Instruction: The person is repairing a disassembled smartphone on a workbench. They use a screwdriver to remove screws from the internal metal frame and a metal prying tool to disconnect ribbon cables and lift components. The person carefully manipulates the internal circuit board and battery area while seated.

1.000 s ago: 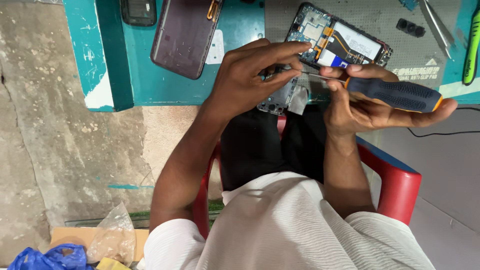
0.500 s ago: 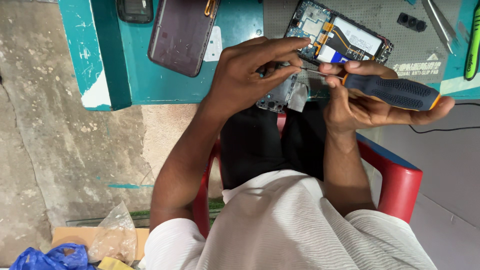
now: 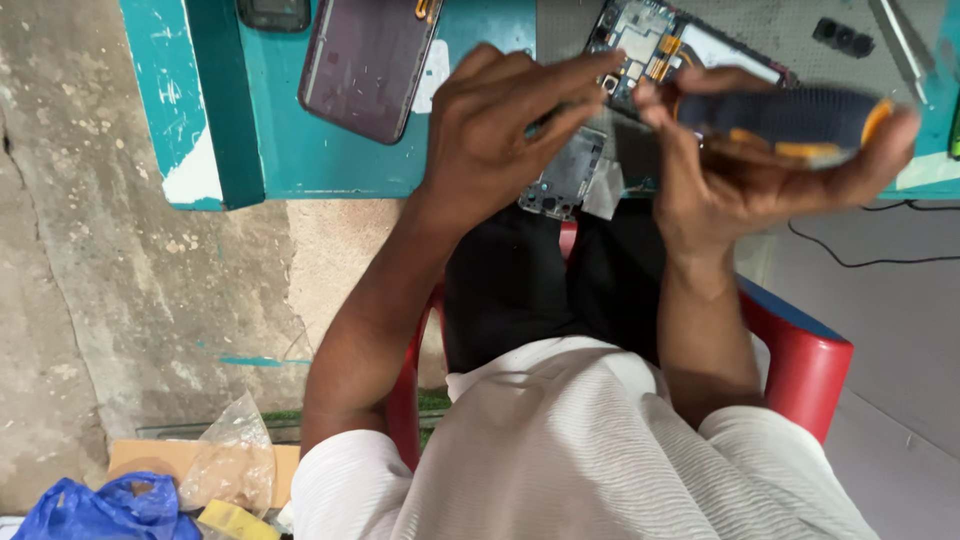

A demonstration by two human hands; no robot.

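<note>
- Fingers of the left hand point(image 3: 500, 140) are spread and reach forward over a small dark circuit board point(image 3: 568, 178), fingertips near the opened phone point(image 3: 660, 40); whether they pinch the board cannot be told.
- Fingers of the right hand point(image 3: 730, 170) are curled around a screwdriver point(image 3: 790, 115) with a dark, orange-tipped handle, blurred and lying across the palm.
- Opened phone: lies on the grey mat point(image 3: 790, 30) at the far edge of the teal bench point(image 3: 330, 160), inner parts exposed, just beyond both hands.
- Circuit board: at the near bench edge, below the left fingers, with a pale strip point(image 3: 603, 190) beside it.
- Purple back cover point(image 3: 365, 65): flat on the bench, left of the hands, well apart.
- Red chair point(image 3: 800, 350): under the person.
</note>
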